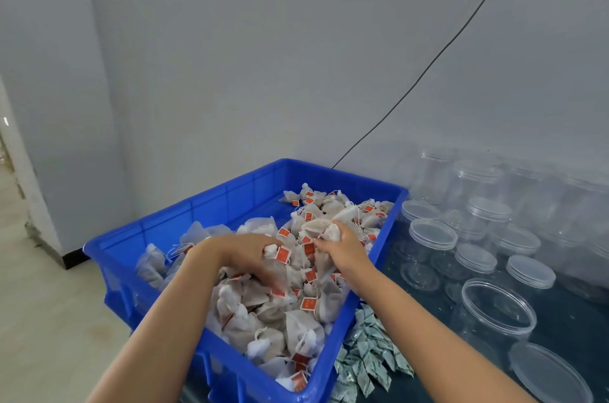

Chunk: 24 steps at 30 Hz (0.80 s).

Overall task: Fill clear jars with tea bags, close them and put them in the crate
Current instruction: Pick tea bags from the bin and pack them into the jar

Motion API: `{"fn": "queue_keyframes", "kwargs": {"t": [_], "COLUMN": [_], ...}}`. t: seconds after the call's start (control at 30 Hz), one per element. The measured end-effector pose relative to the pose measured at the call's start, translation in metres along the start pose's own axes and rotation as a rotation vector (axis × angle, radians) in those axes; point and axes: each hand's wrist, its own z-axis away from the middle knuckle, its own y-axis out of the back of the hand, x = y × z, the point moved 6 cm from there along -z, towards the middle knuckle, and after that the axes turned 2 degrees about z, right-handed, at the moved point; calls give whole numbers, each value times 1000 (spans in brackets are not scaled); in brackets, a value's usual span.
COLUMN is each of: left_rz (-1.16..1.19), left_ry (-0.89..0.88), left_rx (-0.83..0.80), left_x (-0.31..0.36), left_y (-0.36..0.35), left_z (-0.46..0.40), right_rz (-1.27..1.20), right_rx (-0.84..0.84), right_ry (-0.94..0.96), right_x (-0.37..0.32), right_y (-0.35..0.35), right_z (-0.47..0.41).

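— Both of your hands are down in the blue crate, arms reaching forward from the bottom edge. Your left hand lies palm down on the heap of tea bags, its fingers curled round a bag with a red tag.

— And your right hand?

— It is farther in, near the crate's right wall, pinching a pale bag at its fingertips. How many bags you hold I cannot tell; your fingers are partly buried.

— Where are the jars?

— On the dark table to your right. One open jar stands nearest you, with a loose lid cut off by the lower edge. The lidded jars behind blur into the wall. Small green-printed sachets lie beside the crate.
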Motion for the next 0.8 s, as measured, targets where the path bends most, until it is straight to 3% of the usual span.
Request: {"fn": "queue_keyframes", "kwargs": {"t": [0.1,0.27,0.33,0.43,0.53,0.67,0.8], "left_rz": [-104,274,524,856,845,542,613], "left_ry": [-6,-223,-198,-184,-195,-211,-220], "left_rx": [113,438,398,117,51,109,257], "left_x": [-2,20,24,38,50,55,50], "left_y": [5,24,18,-6,-19,-29,-19], "left_z": [-4,1,0,-4,-9,-20,-28], "right_rz": [-156,-256,-246,-210,-190,-207,-318], "right_rx": [-4,-77,-107,-166,-222,-252,-262], "right_ry": [-66,-114,-104,-103,-151,-204,-176], "right_x": [4,4,1,0,-1,2,6], "right_y": [2,-1,-3,-8,-15,-17,-18], "right_z": [1,2,3,5,9,9,6]}}
